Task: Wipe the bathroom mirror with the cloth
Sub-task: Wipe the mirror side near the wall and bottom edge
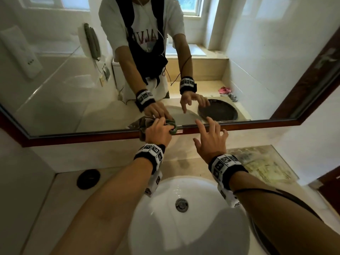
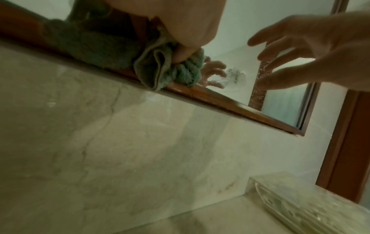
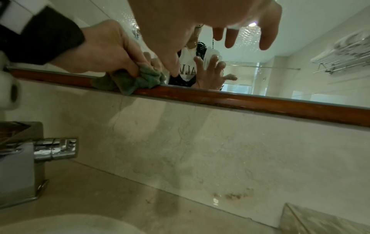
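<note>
While left hand [image 1: 159, 132] grips cloth [image 2: 172, 69] at mirror [image 1: 239, 70] edge, right hand [image 1: 209, 142] spread, empty; tap [image 3: 55, 148] only right-wrist.

The left hand [image 2: 160, 20] was cut off by the top edge of the left wrist view, only its underside showing; its fingers covered the middle of the cloth [image 2: 112, 52]. The right hand [image 3: 200, 14] was cropped at the top of the right wrist view. In the head view, the mirror [image 1: 257, 61] ran past the upper frame edges, the sink [image 1: 193, 227] past the bottom. The faucet [image 3: 54, 148], at left in the right wrist view, was cut off. The glass tray [image 2: 300, 205] at lower right was blurred.
</note>
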